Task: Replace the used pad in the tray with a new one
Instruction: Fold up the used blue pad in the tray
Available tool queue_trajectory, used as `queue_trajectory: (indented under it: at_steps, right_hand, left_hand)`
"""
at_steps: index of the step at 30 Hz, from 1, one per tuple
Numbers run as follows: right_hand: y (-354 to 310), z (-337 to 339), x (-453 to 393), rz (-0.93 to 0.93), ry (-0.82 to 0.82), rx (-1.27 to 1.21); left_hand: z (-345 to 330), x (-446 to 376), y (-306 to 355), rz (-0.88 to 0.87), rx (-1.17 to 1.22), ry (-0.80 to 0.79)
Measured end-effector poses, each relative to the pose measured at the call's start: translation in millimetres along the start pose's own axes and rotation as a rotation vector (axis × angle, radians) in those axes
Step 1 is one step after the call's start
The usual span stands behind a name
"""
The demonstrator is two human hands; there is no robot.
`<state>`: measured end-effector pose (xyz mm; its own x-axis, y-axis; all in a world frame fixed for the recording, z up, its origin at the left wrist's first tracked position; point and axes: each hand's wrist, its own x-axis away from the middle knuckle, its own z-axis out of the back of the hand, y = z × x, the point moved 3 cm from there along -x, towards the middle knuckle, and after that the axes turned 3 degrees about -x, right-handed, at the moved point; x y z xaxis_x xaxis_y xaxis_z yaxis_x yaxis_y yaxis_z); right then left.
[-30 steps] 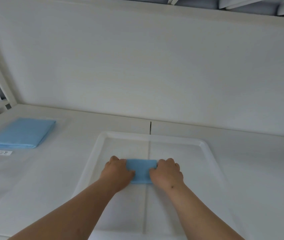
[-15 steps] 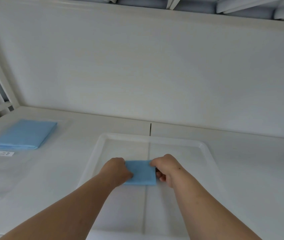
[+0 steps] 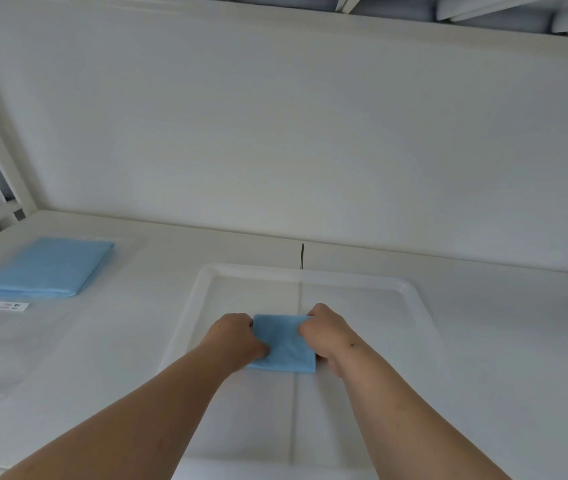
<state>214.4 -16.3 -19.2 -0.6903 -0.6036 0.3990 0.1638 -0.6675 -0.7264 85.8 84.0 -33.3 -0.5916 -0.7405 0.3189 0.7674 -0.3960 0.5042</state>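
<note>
Both hands, left hand [image 3: 237,336] and right hand [image 3: 324,329], grip opposite ends of the small folded blue pad [image 3: 284,344] over the middle of the shallow white plastic tray [image 3: 414,296]. Step in hand appears to be unfolding; next, draw the ends apart.

The small white label [image 3: 8,306] on the table bears marks too small to read.
</note>
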Motion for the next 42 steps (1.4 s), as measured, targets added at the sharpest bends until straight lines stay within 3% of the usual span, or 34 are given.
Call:
queue_trajectory:
  at_steps: [6, 14, 19, 21, 28, 37, 42]
  right_hand:
    - [4.5, 0.8, 9.1, 0.031, -0.037, -0.143]
    - [2.9, 9.1, 23.2, 0.091, -0.158, -0.614]
    - [1.8, 9.6, 33.5, 0.094, -0.229, -0.713]
    - [2.9, 7.8, 37.6, 0.087, -0.244, -0.710]
    - [8.7, -7.0, 51.1, 0.017, -0.278, -0.811]
    - [8.9, -29.4, 71.1, 0.098, -0.233, -0.714]
    - [17.1, -39.7, 86.0, -0.022, -0.367, -0.744]
  left_hand:
    - [0.2, -1.6, -9.0, 0.028, 0.270, 0.009]
    - [1.6, 1.1, -18.6, 0.113, 0.695, 0.011]
    - [5.2, 11.8, -17.3, 0.213, 1.046, -0.198]
    - [7.4, 13.9, -20.0, 0.203, 1.150, -0.214]
    - [14.0, 29.7, -29.3, 0.105, 1.194, -0.222]
    - [12.7, 49.9, -44.1, 0.071, 1.174, -0.166]
    - [11.4, 65.2, -51.0, 0.083, 1.209, -0.100]
